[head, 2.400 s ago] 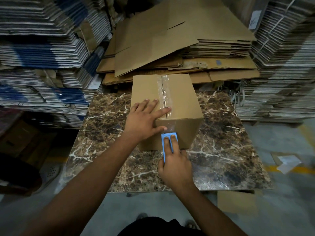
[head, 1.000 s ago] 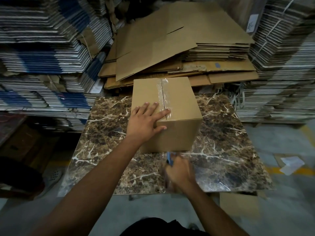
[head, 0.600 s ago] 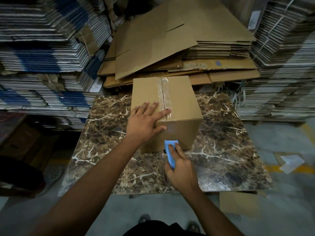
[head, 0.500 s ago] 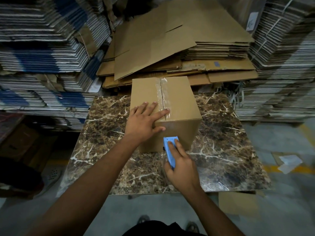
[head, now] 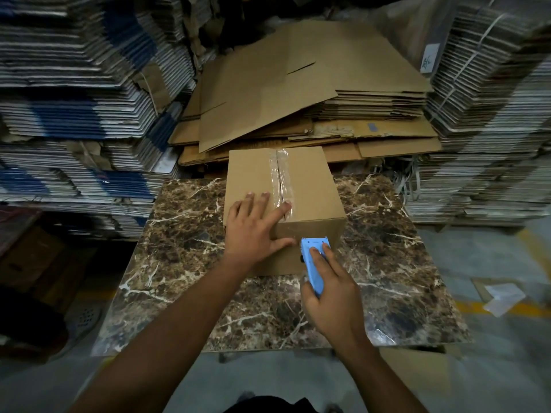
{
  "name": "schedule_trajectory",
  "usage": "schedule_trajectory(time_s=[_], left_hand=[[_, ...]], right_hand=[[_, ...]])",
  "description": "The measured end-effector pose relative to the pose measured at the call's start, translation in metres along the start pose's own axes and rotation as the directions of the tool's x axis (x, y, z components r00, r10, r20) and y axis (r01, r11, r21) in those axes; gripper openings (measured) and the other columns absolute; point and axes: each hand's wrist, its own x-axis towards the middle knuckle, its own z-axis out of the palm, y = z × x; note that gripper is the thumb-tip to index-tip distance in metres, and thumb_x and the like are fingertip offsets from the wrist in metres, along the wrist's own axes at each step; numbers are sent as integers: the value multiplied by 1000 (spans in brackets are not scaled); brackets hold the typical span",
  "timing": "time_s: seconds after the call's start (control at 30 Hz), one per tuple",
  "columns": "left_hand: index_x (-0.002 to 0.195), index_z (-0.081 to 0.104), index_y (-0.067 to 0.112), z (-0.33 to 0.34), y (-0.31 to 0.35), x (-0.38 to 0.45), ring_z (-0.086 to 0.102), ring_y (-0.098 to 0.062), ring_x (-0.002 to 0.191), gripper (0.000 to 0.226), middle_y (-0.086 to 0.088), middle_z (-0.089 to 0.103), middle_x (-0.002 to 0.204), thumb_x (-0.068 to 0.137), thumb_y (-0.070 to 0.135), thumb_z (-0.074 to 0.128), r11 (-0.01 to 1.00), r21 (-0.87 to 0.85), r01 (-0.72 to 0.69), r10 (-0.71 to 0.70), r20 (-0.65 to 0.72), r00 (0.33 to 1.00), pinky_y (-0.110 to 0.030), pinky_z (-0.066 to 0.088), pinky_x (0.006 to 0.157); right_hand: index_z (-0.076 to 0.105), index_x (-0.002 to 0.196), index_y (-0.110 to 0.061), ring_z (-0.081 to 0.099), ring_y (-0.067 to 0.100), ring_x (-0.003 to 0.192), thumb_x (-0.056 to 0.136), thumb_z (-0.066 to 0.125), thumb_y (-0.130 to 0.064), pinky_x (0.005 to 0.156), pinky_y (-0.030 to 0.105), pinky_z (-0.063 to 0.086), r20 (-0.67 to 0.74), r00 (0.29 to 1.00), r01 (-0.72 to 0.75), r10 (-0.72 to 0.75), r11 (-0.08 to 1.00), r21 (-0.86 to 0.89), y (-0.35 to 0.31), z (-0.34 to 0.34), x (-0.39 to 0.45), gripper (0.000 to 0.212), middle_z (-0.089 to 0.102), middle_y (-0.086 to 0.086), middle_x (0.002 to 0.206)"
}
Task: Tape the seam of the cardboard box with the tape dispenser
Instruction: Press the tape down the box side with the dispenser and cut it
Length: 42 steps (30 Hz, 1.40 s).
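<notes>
A closed brown cardboard box [head: 310, 186] stands on the marble-patterned table [head: 387, 263]. Clear tape runs along its top seam [head: 281, 177] from the far edge to the near edge. My left hand [head: 253, 231] lies flat on the box's near left corner, fingers spread, the index fingertip on the tape. My right hand [head: 331, 296] grips a blue tape dispenser [head: 313, 260], whose head rests against the box's near face, just right of the seam line and a little below the top edge.
Flattened brown cartons [head: 298, 93] are piled behind the table. Tall stacks of bundled flat cardboard [head: 74, 99] rise on the left, with more stacked cardboard [head: 492, 114] on the right. Grey floor with a yellow line and a scrap of paper [head: 504, 298] lies at the right.
My right hand swung the dispenser down off the box's near face, then brought it back up against that face, slightly further right. My left hand stayed pressed on the box.
</notes>
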Motion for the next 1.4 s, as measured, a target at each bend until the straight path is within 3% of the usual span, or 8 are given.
schedule_trajectory(time_s=[0.1,0.4,0.6,0.83,1.0,1.1,1.27,1.4], left_hand=[[140,46,43,0,7,1,49,-41,134,73,-11,54,146,83,87,37,999,-7,49,-50,-18,999,-53,39,105],[137,55,29,9,9,-2,55,-43,126,86,-15,60,138,75,88,47,999,34,-10,11,-31,999,-53,43,97],[125,60,23,5,22,5,60,-39,116,77,-18,64,128,84,84,40,999,24,46,-45,-44,998,-50,45,90],[144,45,26,7,6,-4,54,-32,127,100,-11,55,143,64,82,64,995,79,-63,65,-27,998,-45,40,90],[141,52,27,5,-4,-3,61,-32,119,77,-11,62,136,85,79,46,989,90,-120,127,-74,989,-41,43,84],[141,52,25,6,-4,2,62,-32,116,78,-12,63,134,82,78,52,984,113,-138,143,-33,989,-40,43,80],[150,35,22,-1,-9,-4,53,-36,125,116,-16,52,144,55,76,76,972,103,-212,204,81,976,-44,42,87],[152,30,30,-17,-11,-3,45,-31,134,113,-10,45,151,58,74,73,983,-35,-179,182,119,976,-44,40,101]], right_hand=[[56,140,-14,63,32,123,79,56,-36,96,44,56,-35,999,-2,3,1000,28,3,2,-3,65,46,6,155],[57,140,-15,64,31,121,78,60,-35,94,43,57,-63,998,-1,1,1000,3,11,4,-8,65,48,5,153],[57,140,-17,61,28,125,79,67,-29,99,41,55,-95,995,11,-9,1000,21,14,4,-7,63,48,3,154],[57,139,-18,62,25,124,77,73,-23,97,38,54,-135,990,48,-44,998,28,15,6,-6,65,49,2,153],[58,139,-20,60,24,127,78,71,-26,99,41,55,-162,983,95,-85,994,58,13,9,-6,62,50,1,152],[59,138,-19,60,22,128,78,73,-23,101,35,51,-175,978,124,-112,990,61,8,11,-5,62,51,1,152],[59,138,-17,64,20,122,76,78,-19,97,31,53,-223,965,156,-140,986,58,1,8,-4,64,53,1,150],[62,135,-16,59,8,123,73,81,-13,101,11,41,-262,952,184,-156,979,83,-1,8,-4,65,54,-1,148]])
